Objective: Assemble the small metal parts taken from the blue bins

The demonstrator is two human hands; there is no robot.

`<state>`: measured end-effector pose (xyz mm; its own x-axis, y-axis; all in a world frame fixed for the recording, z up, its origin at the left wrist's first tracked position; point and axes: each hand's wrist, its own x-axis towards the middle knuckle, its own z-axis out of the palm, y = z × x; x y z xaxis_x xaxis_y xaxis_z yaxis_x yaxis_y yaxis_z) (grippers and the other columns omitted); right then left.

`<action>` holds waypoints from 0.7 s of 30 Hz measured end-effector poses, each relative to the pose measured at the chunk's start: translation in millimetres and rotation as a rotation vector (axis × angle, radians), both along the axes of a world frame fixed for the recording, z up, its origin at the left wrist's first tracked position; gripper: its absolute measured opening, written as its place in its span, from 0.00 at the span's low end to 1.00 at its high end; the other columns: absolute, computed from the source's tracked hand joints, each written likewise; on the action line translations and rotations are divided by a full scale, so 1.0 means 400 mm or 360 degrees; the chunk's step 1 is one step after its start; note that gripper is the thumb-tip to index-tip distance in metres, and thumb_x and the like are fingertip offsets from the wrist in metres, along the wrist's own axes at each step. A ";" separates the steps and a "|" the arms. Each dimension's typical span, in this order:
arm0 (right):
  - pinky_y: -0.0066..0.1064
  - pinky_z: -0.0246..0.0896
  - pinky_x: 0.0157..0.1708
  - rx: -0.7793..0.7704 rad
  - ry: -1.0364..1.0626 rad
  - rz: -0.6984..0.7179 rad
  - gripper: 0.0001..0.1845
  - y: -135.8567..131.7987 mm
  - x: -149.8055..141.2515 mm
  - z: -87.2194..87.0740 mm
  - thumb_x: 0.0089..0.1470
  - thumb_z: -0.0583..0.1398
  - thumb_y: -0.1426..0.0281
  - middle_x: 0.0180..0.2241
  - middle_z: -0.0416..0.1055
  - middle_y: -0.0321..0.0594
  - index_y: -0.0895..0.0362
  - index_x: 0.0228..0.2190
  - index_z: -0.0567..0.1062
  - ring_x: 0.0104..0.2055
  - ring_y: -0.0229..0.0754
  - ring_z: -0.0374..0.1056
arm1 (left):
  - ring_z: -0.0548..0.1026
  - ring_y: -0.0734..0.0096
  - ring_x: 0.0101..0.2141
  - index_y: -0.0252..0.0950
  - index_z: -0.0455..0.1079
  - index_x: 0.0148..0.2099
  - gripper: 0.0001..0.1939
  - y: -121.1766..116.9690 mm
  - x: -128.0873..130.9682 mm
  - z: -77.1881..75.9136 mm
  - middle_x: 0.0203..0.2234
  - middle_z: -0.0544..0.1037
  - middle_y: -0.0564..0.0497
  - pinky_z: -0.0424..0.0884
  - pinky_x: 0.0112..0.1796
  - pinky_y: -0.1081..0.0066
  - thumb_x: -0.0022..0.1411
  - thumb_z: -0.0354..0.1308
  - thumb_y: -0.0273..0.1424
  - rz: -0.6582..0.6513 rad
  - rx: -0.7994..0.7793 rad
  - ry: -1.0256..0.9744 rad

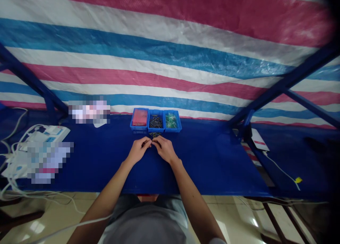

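My left hand (138,150) and my right hand (165,149) rest on the blue table (207,159), fingertips meeting in a pinch at the middle. What they pinch is too small to make out. Just beyond the fingertips lies a small heap of dark thin metal pins (154,134). Behind it stand three small blue trays in a row: the left tray (139,118) holds something red, the middle tray (156,121) holds dark pins, the right tray (172,120) holds green pieces.
A white power strip with cables (39,136) lies at the table's left end. Blue frame bars (281,86) slant up on both sides. A white card and cable (259,139) lie on the right. A striped tarp (170,52) hangs behind.
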<state>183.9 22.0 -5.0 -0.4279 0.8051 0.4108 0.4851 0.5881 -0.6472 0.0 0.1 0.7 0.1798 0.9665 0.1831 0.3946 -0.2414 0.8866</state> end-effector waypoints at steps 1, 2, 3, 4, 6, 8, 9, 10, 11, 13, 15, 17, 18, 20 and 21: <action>0.29 0.63 0.40 0.0006 0.0007 -0.0006 0.09 0.001 -0.001 -0.002 0.66 0.56 0.69 0.37 0.75 0.40 0.53 0.41 0.77 0.39 0.41 0.72 | 0.75 0.69 0.30 0.35 0.73 0.38 0.16 0.000 0.001 0.000 0.28 0.78 0.51 0.68 0.36 0.72 0.70 0.51 0.40 -0.0003 -0.0003 0.0001; 0.29 0.63 0.40 0.0011 0.0018 -0.0015 0.10 0.002 -0.001 -0.005 0.66 0.56 0.68 0.37 0.75 0.40 0.53 0.41 0.77 0.39 0.41 0.72 | 0.75 0.69 0.30 0.35 0.73 0.38 0.16 0.000 0.001 0.001 0.28 0.78 0.51 0.68 0.36 0.72 0.70 0.52 0.41 -0.0005 -0.0007 0.0001; 0.29 0.64 0.40 0.0014 0.0035 -0.0022 0.10 0.002 -0.002 -0.006 0.66 0.56 0.68 0.37 0.75 0.40 0.53 0.40 0.78 0.39 0.40 0.73 | 0.76 0.69 0.30 0.35 0.73 0.39 0.16 0.000 0.002 0.002 0.28 0.79 0.51 0.68 0.36 0.72 0.70 0.52 0.41 -0.0005 -0.0010 -0.0002; 0.29 0.64 0.40 0.0016 0.0058 -0.0027 0.10 0.002 -0.002 -0.008 0.66 0.56 0.68 0.37 0.76 0.40 0.53 0.40 0.78 0.38 0.40 0.73 | 0.76 0.69 0.30 0.35 0.73 0.39 0.15 0.000 0.002 0.002 0.28 0.79 0.51 0.68 0.36 0.72 0.70 0.52 0.41 -0.0005 -0.0015 -0.0006; 0.29 0.65 0.41 0.0019 0.0121 -0.0022 0.10 0.003 -0.002 -0.010 0.66 0.57 0.68 0.37 0.76 0.40 0.53 0.40 0.79 0.38 0.40 0.73 | 0.76 0.69 0.30 0.36 0.73 0.39 0.15 -0.001 0.002 0.004 0.28 0.79 0.52 0.68 0.36 0.72 0.70 0.52 0.40 -0.0014 -0.0021 -0.0013; 0.29 0.65 0.42 0.0014 0.0173 -0.0008 0.09 0.003 -0.003 -0.012 0.65 0.58 0.68 0.37 0.77 0.39 0.53 0.39 0.79 0.39 0.40 0.74 | 0.76 0.70 0.31 0.36 0.72 0.38 0.15 -0.001 0.002 0.007 0.27 0.78 0.52 0.68 0.36 0.73 0.70 0.51 0.40 -0.0027 -0.0019 -0.0018; 0.28 0.65 0.42 0.0009 0.0185 -0.0003 0.09 0.003 -0.003 -0.013 0.65 0.58 0.68 0.37 0.77 0.39 0.53 0.39 0.79 0.39 0.40 0.74 | 0.76 0.70 0.31 0.36 0.72 0.37 0.15 -0.001 0.002 0.007 0.27 0.78 0.52 0.68 0.36 0.73 0.70 0.51 0.39 -0.0033 -0.0014 -0.0019; 0.28 0.65 0.42 0.0005 0.0188 -0.0003 0.09 0.003 -0.004 -0.014 0.65 0.58 0.68 0.37 0.77 0.39 0.53 0.39 0.79 0.39 0.39 0.74 | 0.76 0.70 0.30 0.36 0.72 0.36 0.15 -0.002 0.001 0.008 0.27 0.78 0.53 0.67 0.36 0.73 0.70 0.51 0.39 -0.0039 -0.0009 -0.0017; 0.28 0.65 0.42 0.0002 0.0183 -0.0004 0.10 0.003 -0.004 -0.014 0.66 0.57 0.69 0.37 0.77 0.39 0.53 0.39 0.79 0.38 0.39 0.74 | 0.75 0.71 0.30 0.36 0.72 0.36 0.15 -0.002 0.001 0.009 0.27 0.77 0.53 0.67 0.36 0.73 0.71 0.51 0.39 -0.0041 -0.0003 -0.0013; 0.29 0.65 0.41 0.0000 0.0155 -0.0012 0.10 0.002 -0.004 -0.015 0.66 0.57 0.69 0.36 0.77 0.39 0.53 0.38 0.79 0.38 0.40 0.73 | 0.75 0.71 0.30 0.36 0.72 0.36 0.15 -0.002 0.000 0.009 0.27 0.77 0.53 0.67 0.36 0.73 0.71 0.51 0.38 -0.0043 0.0010 -0.0001; 0.29 0.64 0.41 -0.0001 0.0118 -0.0014 0.11 0.002 -0.004 -0.015 0.66 0.56 0.69 0.36 0.76 0.40 0.53 0.38 0.79 0.38 0.40 0.73 | 0.75 0.71 0.30 0.36 0.72 0.36 0.14 -0.003 0.000 0.010 0.27 0.77 0.53 0.67 0.36 0.73 0.70 0.51 0.37 -0.0045 0.0019 0.0011; 0.29 0.64 0.40 -0.0002 0.0078 -0.0009 0.11 0.001 -0.003 -0.012 0.67 0.55 0.69 0.35 0.76 0.40 0.54 0.37 0.78 0.37 0.40 0.73 | 0.75 0.71 0.30 0.36 0.72 0.35 0.14 -0.003 0.000 0.011 0.27 0.77 0.53 0.67 0.36 0.73 0.70 0.51 0.37 -0.0043 0.0030 0.0018; 0.29 0.63 0.40 -0.0001 0.0058 -0.0008 0.11 0.000 -0.002 -0.011 0.67 0.55 0.69 0.35 0.76 0.40 0.54 0.37 0.78 0.37 0.40 0.72 | 0.75 0.71 0.30 0.36 0.72 0.35 0.14 -0.004 0.000 0.011 0.26 0.77 0.53 0.67 0.36 0.73 0.70 0.51 0.36 -0.0043 0.0036 0.0022; 0.28 0.62 0.38 0.0003 0.0015 -0.0006 0.12 -0.001 -0.003 -0.007 0.67 0.54 0.69 0.35 0.75 0.41 0.54 0.36 0.76 0.36 0.39 0.71 | 0.75 0.71 0.29 0.35 0.72 0.35 0.14 -0.004 0.000 0.012 0.26 0.77 0.53 0.67 0.35 0.74 0.70 0.51 0.35 -0.0046 0.0053 0.0027; 0.28 0.61 0.38 0.0006 -0.0011 -0.0007 0.12 -0.002 -0.004 -0.005 0.68 0.53 0.69 0.35 0.74 0.40 0.55 0.36 0.76 0.35 0.39 0.71 | 0.74 0.71 0.29 0.35 0.71 0.35 0.14 -0.004 0.000 0.012 0.26 0.77 0.53 0.66 0.35 0.74 0.70 0.51 0.35 -0.0048 0.0060 0.0028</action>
<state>182.5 21.2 -6.9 -0.4274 0.8053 0.4108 0.4921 0.5884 -0.6415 -0.2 -1.6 5.5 0.2122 0.9530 0.2160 0.4018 -0.2866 0.8697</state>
